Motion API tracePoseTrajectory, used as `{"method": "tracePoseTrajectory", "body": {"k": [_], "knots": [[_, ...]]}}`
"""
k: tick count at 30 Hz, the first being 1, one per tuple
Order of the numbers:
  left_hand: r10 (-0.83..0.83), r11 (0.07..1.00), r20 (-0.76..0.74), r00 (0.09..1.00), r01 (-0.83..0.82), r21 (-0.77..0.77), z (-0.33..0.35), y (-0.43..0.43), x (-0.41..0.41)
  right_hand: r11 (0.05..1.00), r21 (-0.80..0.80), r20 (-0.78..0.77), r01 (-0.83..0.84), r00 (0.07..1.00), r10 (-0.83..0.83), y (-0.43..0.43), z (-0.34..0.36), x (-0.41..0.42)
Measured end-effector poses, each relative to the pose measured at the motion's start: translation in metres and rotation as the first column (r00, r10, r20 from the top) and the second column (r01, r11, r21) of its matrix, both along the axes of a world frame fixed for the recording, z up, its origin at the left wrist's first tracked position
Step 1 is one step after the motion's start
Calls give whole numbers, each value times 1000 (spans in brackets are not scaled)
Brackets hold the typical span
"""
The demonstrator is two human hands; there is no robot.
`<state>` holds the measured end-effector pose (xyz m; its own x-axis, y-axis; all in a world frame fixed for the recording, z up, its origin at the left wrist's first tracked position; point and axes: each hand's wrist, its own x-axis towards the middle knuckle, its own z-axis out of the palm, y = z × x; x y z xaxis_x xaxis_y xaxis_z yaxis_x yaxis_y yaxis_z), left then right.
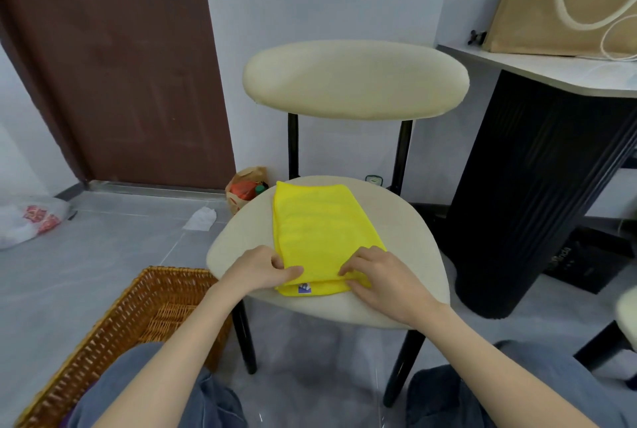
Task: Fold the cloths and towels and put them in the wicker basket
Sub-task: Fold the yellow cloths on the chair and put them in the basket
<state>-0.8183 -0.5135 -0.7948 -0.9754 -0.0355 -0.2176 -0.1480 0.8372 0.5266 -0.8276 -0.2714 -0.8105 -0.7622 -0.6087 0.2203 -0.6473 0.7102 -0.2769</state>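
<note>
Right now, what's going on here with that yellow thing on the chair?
A person is folding a yellow cloth on the cream chair seat. The cloth lies in a long folded strip, and the left hand and right hand both hold its near end. The wicker basket stands on the floor to the person's left, beside the chair; this cloth is not yet in it.

**Chair seat and floor**

A folded yellow cloth (320, 231) lay on the cream chair seat (406, 238). On the grey floor (103, 255) stood a wicker basket (172, 271). Farther off lay a plastic bag (27, 221), a paper bag (244, 186) and what looked like crumpled tissue (200, 219).
</note>
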Motion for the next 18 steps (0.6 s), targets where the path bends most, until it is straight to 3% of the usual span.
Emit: {"method": "tracePoseTrajectory", "body": {"k": [9, 18], "knots": [[-16, 982, 17, 1000, 13, 189, 5, -9, 8, 995, -65, -91, 75, 993, -81, 5, -4, 5], [-59, 998, -11, 998, 59, 8, 4, -9, 12, 998, 27, -146, 54, 988, -50, 8, -5, 10]]}}
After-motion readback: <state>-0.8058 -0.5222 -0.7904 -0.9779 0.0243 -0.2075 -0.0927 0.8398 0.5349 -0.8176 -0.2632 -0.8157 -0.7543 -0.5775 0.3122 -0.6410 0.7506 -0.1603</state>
